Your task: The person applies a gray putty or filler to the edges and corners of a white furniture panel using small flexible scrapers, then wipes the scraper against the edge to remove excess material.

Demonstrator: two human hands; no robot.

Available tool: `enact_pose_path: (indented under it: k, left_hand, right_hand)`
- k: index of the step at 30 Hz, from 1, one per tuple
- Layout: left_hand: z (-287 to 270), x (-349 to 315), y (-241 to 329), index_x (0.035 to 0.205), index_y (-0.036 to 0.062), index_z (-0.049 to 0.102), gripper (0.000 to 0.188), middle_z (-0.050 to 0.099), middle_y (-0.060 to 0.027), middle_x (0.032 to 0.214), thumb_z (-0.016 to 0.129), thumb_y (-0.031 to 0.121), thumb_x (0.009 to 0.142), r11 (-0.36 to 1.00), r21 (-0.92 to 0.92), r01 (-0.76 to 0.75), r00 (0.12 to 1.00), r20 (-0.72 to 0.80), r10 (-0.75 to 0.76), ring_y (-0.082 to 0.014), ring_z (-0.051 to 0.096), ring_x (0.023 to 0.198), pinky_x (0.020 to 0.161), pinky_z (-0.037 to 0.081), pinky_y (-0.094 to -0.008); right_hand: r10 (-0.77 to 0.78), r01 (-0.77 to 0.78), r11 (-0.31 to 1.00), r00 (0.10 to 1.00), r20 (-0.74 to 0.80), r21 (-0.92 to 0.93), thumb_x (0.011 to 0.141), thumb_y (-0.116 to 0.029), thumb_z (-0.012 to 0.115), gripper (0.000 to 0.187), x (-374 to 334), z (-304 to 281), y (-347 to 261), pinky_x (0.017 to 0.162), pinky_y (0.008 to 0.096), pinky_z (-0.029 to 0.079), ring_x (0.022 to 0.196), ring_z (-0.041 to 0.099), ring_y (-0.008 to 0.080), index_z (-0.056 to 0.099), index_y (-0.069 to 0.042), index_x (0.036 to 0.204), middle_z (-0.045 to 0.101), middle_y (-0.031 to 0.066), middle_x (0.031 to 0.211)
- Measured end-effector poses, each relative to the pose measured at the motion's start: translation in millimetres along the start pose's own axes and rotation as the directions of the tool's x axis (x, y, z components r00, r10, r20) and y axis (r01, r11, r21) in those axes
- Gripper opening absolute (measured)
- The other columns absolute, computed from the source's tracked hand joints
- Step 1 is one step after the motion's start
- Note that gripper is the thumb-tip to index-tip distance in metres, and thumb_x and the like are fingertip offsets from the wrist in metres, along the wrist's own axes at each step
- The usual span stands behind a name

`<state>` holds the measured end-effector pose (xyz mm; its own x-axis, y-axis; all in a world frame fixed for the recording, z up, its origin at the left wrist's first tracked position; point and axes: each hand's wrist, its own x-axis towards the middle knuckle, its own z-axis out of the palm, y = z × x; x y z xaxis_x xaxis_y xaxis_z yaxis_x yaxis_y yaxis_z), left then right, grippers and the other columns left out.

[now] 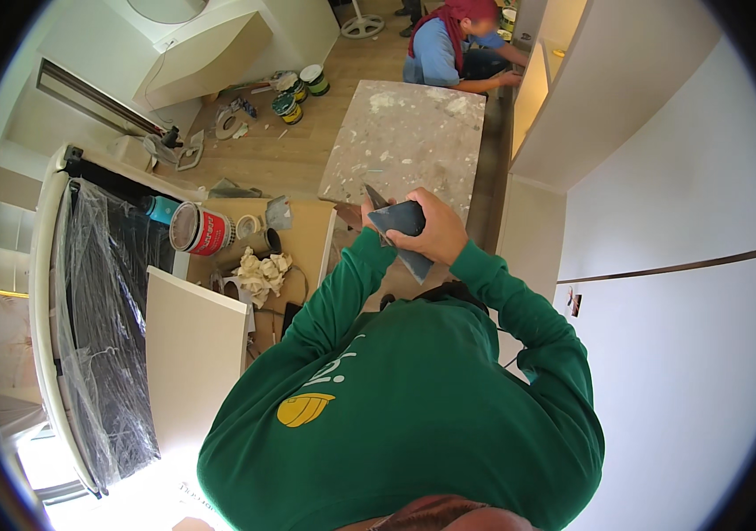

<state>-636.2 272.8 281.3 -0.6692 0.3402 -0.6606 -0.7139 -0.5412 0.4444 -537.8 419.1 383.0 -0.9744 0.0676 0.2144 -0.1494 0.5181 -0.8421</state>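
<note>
One of the pair, the right hand (442,233), gripped a dark sheet (400,218); the left hand (366,212), mostly hidden behind, had an unclear grip. Folding looked partly done: bent, corners loose, the remainder unclear. Beyond the hands lay a spattered board (409,133); leftward, a tub (207,232).

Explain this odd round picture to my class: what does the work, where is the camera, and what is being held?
No machine here, just a bare-handed person in a green top. A wide fisheye camera on that person's head looks down, so edges bend. The right hand grips a dark grey sheet-like piece; the left hand is mostly hidden behind it. Beyond lies a speckled board. On the left, a brown surface holds crumpled paper, with a red-labelled bucket nearby.
</note>
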Motion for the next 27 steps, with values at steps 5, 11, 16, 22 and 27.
enact_pose_path:
  k: [5,11,16,22,27]
  left_hand:
    - [-9,23,7,0.089,0.0123,0.055,0.067,0.056,-0.0084,0.075,0.053,0.08,0.09,0.992,-0.098,-0.082,0.994,-0.077,0.074,-0.0257,0.057,0.06,0.059,0.055,-0.0407]
    - [40,-31,24,0.091,0.01,0.054,0.079,0.057,-0.008,0.073,0.051,0.089,0.084,0.969,-0.134,-0.206,0.969,0.11,0.221,-0.0228,0.055,0.061,0.058,0.052,-0.0366]
    - [68,-78,55,0.11,0.0019,0.06,0.091,0.066,-0.0137,0.096,0.049,0.089,0.085,0.986,-0.061,-0.156,0.921,0.352,0.168,-0.0301,0.067,0.082,0.079,0.059,-0.0456]
    - [60,-96,55,0.137,-0.0051,0.054,0.101,0.064,-0.0214,0.129,0.048,0.084,0.09,0.995,-0.095,0.025,0.842,0.538,0.03,-0.0364,0.065,0.115,0.102,0.054,-0.0501]
    - [79,-115,54,0.143,-0.0026,0.049,0.098,0.062,-0.0197,0.132,0.05,0.081,0.091,0.991,-0.071,-0.113,0.885,0.446,0.133,-0.0376,0.062,0.119,0.103,0.052,-0.0524]
  right_hand:
    - [0.058,-0.059,0.997,0.998,0.037,0.047,0.074,-0.043,0.086,0.063,-3,1,-2,0.081,0.042,0.053,0.091,0.067,0.0346,0.058,-0.003,0.114,0.065,0.0181,0.101]
    - [0.13,-0.147,0.968,0.987,0.095,0.203,0.079,-0.043,0.085,0.06,-5,-5,18,0.082,0.0386,0.053,0.091,0.066,0.0274,0.058,-0.002,0.115,0.066,0.0171,0.103]
    - [0.204,-0.192,0.948,0.979,-0.022,0.253,0.079,-0.045,0.087,0.065,15,-23,18,0.085,0.0391,0.053,0.093,0.067,0.0287,0.056,-0.002,0.118,0.067,0.0198,0.107]
    - [-0.039,0.034,0.998,0.993,-0.113,-0.053,0.077,-0.041,0.086,0.064,46,-25,7,0.084,0.0425,0.054,0.097,0.069,0.0352,0.054,-0.006,0.12,0.067,0.0183,0.108]
    - [-0.055,0.046,0.982,0.997,-0.05,-0.182,0.073,-0.04,0.086,0.062,65,-33,-7,0.084,0.0445,0.055,0.099,0.069,0.0355,0.056,-0.007,0.116,0.068,0.0154,0.109]
